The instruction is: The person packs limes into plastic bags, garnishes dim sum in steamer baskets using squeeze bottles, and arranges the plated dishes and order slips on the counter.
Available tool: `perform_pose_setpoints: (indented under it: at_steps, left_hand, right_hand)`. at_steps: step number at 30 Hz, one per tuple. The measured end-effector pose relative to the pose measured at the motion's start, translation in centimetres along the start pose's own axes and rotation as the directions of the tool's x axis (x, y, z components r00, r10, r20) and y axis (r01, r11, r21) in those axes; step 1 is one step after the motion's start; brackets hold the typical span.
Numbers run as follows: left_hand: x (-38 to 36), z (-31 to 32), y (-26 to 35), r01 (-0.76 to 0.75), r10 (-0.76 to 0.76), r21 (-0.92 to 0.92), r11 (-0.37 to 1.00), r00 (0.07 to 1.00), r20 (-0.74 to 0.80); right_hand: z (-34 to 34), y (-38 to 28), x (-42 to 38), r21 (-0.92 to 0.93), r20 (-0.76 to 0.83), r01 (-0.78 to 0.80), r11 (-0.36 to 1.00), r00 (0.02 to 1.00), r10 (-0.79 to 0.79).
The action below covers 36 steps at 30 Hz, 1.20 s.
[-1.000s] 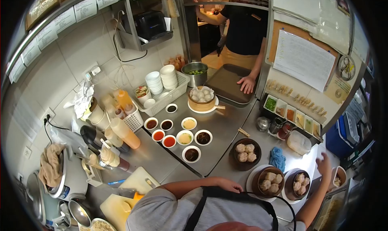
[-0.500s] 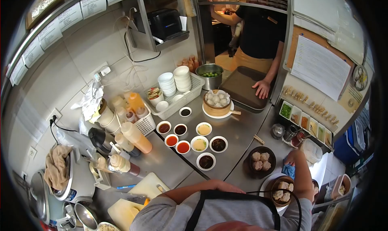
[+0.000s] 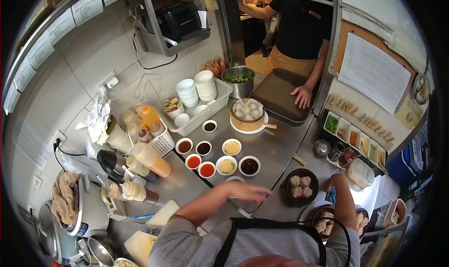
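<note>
My left hand [image 3: 248, 192] reaches across the steel counter with its fingers stretched out and nothing in them. Beneath it, a white sauce bowl [image 3: 235, 179] is mostly covered by the hand and wrist. Just beyond is a bowl of dark sauce with strips in it [image 3: 249, 166], beside a bowl of pale broth [image 3: 226, 166]. On the right, my right hand [image 3: 336, 179] is closed on a blue cloth [image 3: 330, 196]; the fingertips are partly hidden. Near it stand a dark bowl [image 3: 288, 197] of dumplings and a bamboo steamer [image 3: 314, 216] with more dumplings, partly under my forearm.
A steamer of round white dumplings [image 3: 247, 123] sits on a plate further back. A co-worker's hand [image 3: 301, 96] rests on a brown tray [image 3: 276, 92] at the hatch. Squeeze bottles [image 3: 152, 159] line the left; a garnish rack [image 3: 354, 138] stands right.
My left hand has come out from in front of my body and moved forward over the nearest sauce bowl. My right hand stays by the blue cloth. The view has shifted slightly.
</note>
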<state>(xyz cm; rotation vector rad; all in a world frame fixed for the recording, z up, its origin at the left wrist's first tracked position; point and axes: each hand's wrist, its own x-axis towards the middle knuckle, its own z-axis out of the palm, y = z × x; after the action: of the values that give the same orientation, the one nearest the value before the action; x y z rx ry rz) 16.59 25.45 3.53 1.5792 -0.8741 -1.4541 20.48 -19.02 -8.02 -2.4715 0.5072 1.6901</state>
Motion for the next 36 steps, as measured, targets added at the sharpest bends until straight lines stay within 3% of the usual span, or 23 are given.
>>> perform_pose_setpoints:
  at_steps: [4, 6, 11, 15, 23, 26, 29, 30, 32, 33, 34, 35, 36]
  left_hand:
    - [-3.2, -7.1, 2.3, -0.059, 0.087, 0.094, 0.994, 0.939, -0.332]
    - [-4.9, -9.6, 5.4, -0.056, 0.111, 0.141, 0.988, 0.901, -0.420]
    - [-6.3, -14.9, 10.3, -0.131, 0.202, 0.170, 0.977, 0.826, -0.526]
    - [-4.7, -18.7, 10.8, -0.072, 0.122, 0.104, 0.992, 0.774, -0.622]
    - [-0.3, -24.0, 3.5, 0.251, -0.121, 0.101, 0.963, 0.734, -0.668]
    - [-1.7, -24.9, 4.4, 0.414, -0.180, 0.167, 0.895, 0.677, -0.714]
    - [-5.9, -28.1, 9.6, 0.598, -0.156, 0.301, 0.743, 0.591, -0.791]
    - [-8.0, -28.5, 12.8, 0.590, 0.033, 0.381, 0.711, 0.514, -0.857]
    - [-12.5, -26.1, 21.1, 0.595, 0.214, 0.317, 0.739, 0.239, -0.947]
    - [-14.8, -30.3, 22.3, 0.763, 0.397, 0.273, 0.586, 0.023, -0.918]
    - [-16.1, -29.2, 24.7, 0.768, 0.712, 0.316, 0.557, -0.246, -0.658]
    - [-17.6, -29.1, 27.5, 0.731, 0.737, 0.313, 0.607, -0.370, -0.565]
    - [-19.8, -31.4, 28.3, 0.845, 0.830, 0.203, 0.495, -0.390, -0.399]
  right_hand:
    - [0.0, 0.0, 0.1, 0.022, 0.026, -0.003, 1.000, 1.000, 0.002]
    - [-0.1, 0.1, 0.1, 0.033, 0.041, -0.002, 0.999, 0.999, 0.001]
    - [-0.1, -0.1, 0.3, 0.055, 0.066, -0.001, 0.999, 0.998, -0.003]
    - [-0.1, -0.2, 0.6, 0.072, 0.085, 0.000, 0.997, 0.996, -0.006]
    - [-0.9, -0.1, 0.9, 0.094, 0.111, -0.003, 0.996, 0.994, -0.007]
    - [-1.2, 0.1, 0.9, 0.103, 0.115, -0.001, 0.995, 0.993, -0.011]
    - [-1.7, 0.3, 0.9, 0.118, 0.112, -0.005, 0.993, 0.994, -0.009]
    - [-1.8, 0.3, 0.9, 0.123, 0.109, -0.004, 0.992, 0.994, -0.009]
    - [-1.9, 0.4, 0.9, 0.130, 0.119, -0.009, 0.991, 0.993, -0.007]
    - [-2.0, 0.4, 1.0, 0.137, 0.124, -0.008, 0.991, 0.992, -0.009]
    - [-2.0, 0.4, 1.2, 0.140, 0.128, -0.010, 0.990, 0.992, -0.008]
    - [-2.2, 0.4, 1.2, 0.143, 0.132, -0.010, 0.990, 0.991, -0.010]
    - [-2.3, 0.4, 1.3, 0.150, 0.137, -0.015, 0.989, 0.991, -0.005]
